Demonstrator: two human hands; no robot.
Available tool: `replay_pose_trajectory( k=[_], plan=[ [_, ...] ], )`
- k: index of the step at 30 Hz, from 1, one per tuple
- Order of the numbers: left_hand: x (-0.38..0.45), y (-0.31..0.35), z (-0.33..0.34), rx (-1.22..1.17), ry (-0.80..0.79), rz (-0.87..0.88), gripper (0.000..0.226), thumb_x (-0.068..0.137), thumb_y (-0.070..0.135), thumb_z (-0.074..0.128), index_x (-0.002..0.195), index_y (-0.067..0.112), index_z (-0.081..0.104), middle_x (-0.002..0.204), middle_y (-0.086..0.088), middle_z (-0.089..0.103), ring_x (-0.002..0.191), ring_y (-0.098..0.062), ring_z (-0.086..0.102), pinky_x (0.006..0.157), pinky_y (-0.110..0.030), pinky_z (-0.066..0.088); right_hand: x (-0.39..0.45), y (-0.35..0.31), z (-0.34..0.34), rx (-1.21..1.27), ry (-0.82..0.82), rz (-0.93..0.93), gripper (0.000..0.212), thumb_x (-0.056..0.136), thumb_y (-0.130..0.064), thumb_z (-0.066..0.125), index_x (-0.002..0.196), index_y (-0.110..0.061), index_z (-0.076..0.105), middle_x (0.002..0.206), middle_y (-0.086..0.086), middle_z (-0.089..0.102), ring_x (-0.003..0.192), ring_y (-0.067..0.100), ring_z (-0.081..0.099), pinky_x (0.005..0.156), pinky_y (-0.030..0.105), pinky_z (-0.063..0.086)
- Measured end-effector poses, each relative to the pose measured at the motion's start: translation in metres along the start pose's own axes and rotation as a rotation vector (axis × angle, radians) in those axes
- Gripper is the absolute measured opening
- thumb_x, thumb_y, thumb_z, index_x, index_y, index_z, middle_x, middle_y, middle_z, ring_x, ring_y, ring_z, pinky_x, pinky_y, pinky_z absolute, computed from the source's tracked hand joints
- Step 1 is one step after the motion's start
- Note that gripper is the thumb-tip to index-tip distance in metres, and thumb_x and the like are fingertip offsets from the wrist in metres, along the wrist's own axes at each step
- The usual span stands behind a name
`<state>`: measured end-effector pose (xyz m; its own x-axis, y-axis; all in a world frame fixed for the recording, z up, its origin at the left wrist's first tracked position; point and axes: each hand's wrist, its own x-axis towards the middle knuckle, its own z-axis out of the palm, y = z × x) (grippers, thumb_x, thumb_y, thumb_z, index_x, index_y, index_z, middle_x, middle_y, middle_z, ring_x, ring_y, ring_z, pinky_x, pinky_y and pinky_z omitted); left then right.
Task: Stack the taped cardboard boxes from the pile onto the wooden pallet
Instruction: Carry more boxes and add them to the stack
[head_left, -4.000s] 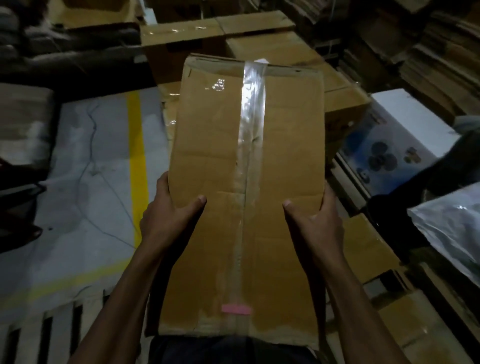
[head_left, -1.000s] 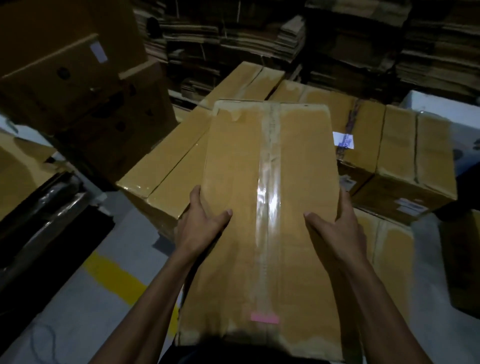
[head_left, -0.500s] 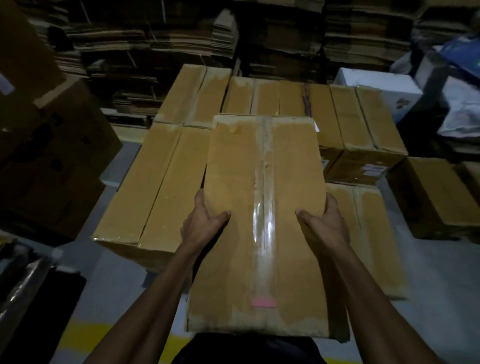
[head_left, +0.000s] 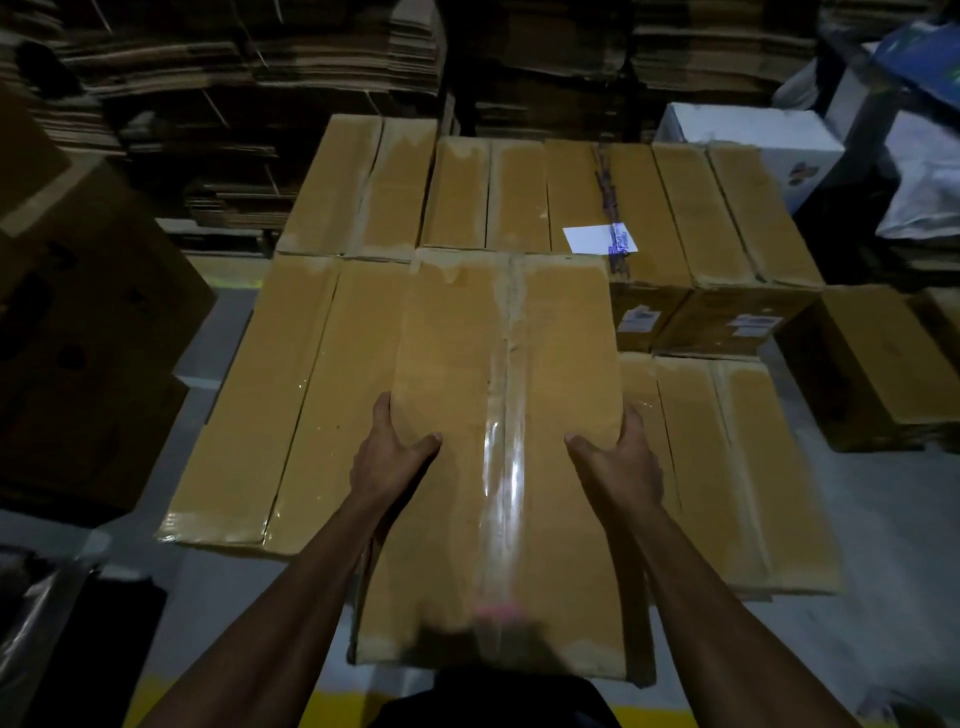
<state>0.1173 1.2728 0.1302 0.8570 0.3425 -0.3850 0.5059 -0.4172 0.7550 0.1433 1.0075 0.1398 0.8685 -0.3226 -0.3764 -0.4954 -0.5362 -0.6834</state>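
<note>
While dim light falls on the smooth grey floor (head_left: 893, 545), walls of flattened corrugated cardboard (head_left: 322, 62) close the back of the room. Six long tan stacked boxes (head_left: 519, 192) lie side by side in two rows ahead, each sealed with glossy clear tape; a seventh loose box (head_left: 872, 364) sits apart at right, near one white carton (head_left: 753, 140). One held box (head_left: 509, 415), rectangular and taped down its middle, hovers over the front row; the left hand (head_left: 389, 457) and right hand (head_left: 623, 462) each clasp a long edge, thumbs on top.
</note>
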Motion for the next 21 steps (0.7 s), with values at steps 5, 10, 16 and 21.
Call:
replay_pose_trajectory(
  k=[5, 10, 16, 21],
  plan=[
    [0.041, -0.003, 0.016, -0.017, 0.001, -0.029, 0.103, 0.078, 0.046, 0.075, 0.155, 0.023, 0.010, 0.150, -0.005, 0.043, 0.132, -0.030, 0.047, 0.108, -0.046, 0.041, 0.041, -0.002, 0.022, -0.003, -0.053, 0.027, 0.089, 0.080, -0.054, 0.072, 0.153, -0.036, 0.023, 0.143, 0.006, 0.053, 0.128, 0.037, 0.050, 0.105, 0.048, 0.041],
    [0.082, -0.011, 0.028, -0.034, -0.008, -0.054, 0.104, 0.082, 0.034, 0.077, 0.156, 0.016, 0.006, 0.159, -0.006, 0.028, 0.142, -0.026, 0.034, 0.115, -0.047, 0.033, 0.078, -0.008, 0.041, -0.008, -0.076, 0.022, 0.083, 0.085, -0.045, 0.072, 0.153, -0.033, 0.026, 0.139, 0.004, 0.056, 0.122, 0.033, 0.054, 0.094, 0.039, 0.041],
    [0.116, -0.022, 0.031, 0.008, 0.021, -0.072, 0.104, 0.076, 0.038, 0.078, 0.155, 0.012, 0.015, 0.155, -0.008, 0.029, 0.141, -0.025, 0.032, 0.113, -0.038, 0.031, 0.104, -0.010, 0.072, 0.030, -0.101, 0.048, 0.083, 0.079, -0.045, 0.073, 0.148, -0.042, 0.028, 0.128, 0.000, 0.062, 0.114, 0.031, 0.059, 0.093, 0.040, 0.046],
    [0.142, -0.026, 0.033, 0.129, 0.044, -0.050, 0.095, 0.063, 0.056, 0.069, 0.141, 0.016, 0.033, 0.136, -0.008, 0.045, 0.126, -0.030, 0.042, 0.101, -0.047, 0.043, 0.119, -0.009, 0.089, 0.060, -0.114, 0.054, 0.083, 0.082, -0.039, 0.073, 0.150, -0.037, 0.027, 0.129, -0.001, 0.062, 0.113, 0.030, 0.059, 0.093, 0.040, 0.046]
  ],
)
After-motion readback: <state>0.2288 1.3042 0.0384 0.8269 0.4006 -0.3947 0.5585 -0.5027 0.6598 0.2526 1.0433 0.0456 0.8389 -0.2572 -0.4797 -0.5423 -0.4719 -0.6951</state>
